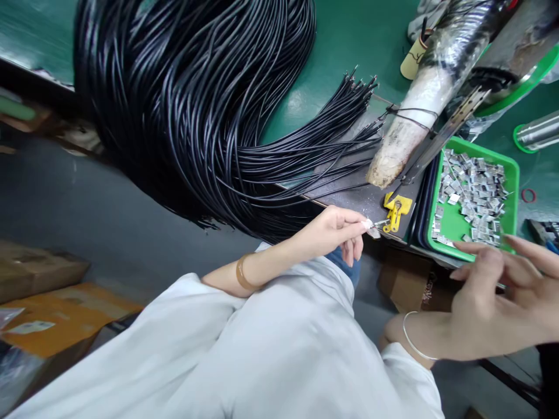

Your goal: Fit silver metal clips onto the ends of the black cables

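My left hand (343, 230) is closed in a pinch at the bench's front edge. Between its thumb and forefinger is a small thin metal piece (381, 223), with something white around the fingertips. That piece reaches toward a yellow clip-like fixture (398, 208) on the bench; whether they touch is unclear. To the right, my right hand (502, 297) hovers by the near edge of a green tray (514, 174), fingers stretched and apart, slightly blurred. Small silver metal connector shells (474, 183) lie loose in the tray. Nothing clearly shows in the right fingers.
A big bundle of black cables (196, 105) covers the left of the green bench (340, 41), its stripped ends pointing right. A wrapped white tube (406, 128) and a metal bar (454, 128) slant above the fixture. Cardboard boxes (39, 273) stand below left.
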The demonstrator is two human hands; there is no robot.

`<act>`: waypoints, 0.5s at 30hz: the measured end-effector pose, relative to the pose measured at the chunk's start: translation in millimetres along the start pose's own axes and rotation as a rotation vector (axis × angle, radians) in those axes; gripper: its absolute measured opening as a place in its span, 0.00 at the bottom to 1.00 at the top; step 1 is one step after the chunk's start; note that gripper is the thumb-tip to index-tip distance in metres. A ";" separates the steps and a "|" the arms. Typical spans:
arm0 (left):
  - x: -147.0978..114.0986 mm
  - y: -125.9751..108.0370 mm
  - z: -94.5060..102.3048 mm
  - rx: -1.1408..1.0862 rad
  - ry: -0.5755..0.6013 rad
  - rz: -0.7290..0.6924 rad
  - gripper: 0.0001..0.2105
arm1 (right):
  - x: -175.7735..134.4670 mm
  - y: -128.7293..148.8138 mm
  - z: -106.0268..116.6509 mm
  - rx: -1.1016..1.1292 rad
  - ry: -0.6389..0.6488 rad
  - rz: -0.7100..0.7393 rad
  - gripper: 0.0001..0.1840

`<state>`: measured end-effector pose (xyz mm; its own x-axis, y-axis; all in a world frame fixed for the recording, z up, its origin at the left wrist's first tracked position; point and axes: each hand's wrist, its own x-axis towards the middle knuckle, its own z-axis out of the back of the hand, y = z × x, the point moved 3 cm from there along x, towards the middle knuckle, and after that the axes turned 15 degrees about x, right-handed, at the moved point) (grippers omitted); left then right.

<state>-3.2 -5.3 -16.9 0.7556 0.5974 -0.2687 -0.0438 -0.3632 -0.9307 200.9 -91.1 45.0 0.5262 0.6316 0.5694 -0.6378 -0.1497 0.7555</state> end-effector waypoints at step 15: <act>-15.4 -10.9 12.2 0.689 -0.104 -0.337 0.12 | 88.6 -130.2 12.0 -0.577 0.397 0.025 0.11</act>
<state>-22.3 -1.8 -5.7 0.7368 0.6729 0.0662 -0.2447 0.3568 -0.9016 337.3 -24.7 0.9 0.3324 0.8798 0.3398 -0.9016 0.1907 0.3881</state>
